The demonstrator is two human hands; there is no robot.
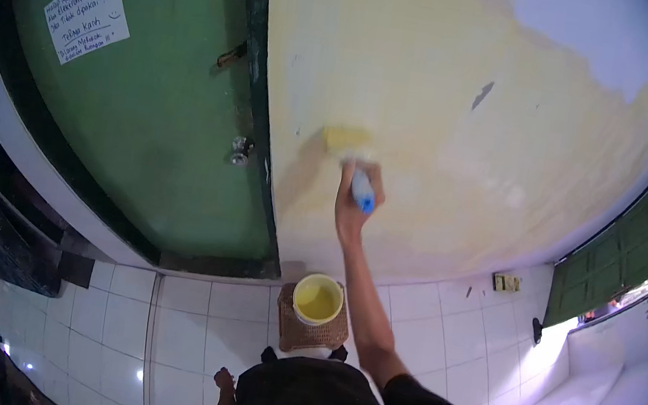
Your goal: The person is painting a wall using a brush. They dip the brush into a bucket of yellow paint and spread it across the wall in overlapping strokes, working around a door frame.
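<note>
My right hand (359, 198) is stretched out ahead, its fingers wrapped around the white and blue handle of a paint roller (346, 141). The roller's yellow sleeve lies against the wall (414, 103), which bears patchy pale yellow paint over a whitish ground. Low beside my body, my left hand (225, 378) hangs over the floor; it looks small and partly curled, and I cannot make out whether anything is in it. Between me and the wall, a bucket of yellow paint (317, 299) stands on a brown woven-pattern stool (312, 342).
Left of the wall is a green door (142, 112) with a round knob (240, 150), a latch (231, 55) and a handwritten paper (88, 13). A small box (506, 283) lies on the white tiled floor (428, 306) by the wall's foot. Another green door (626, 241) stands ajar at right.
</note>
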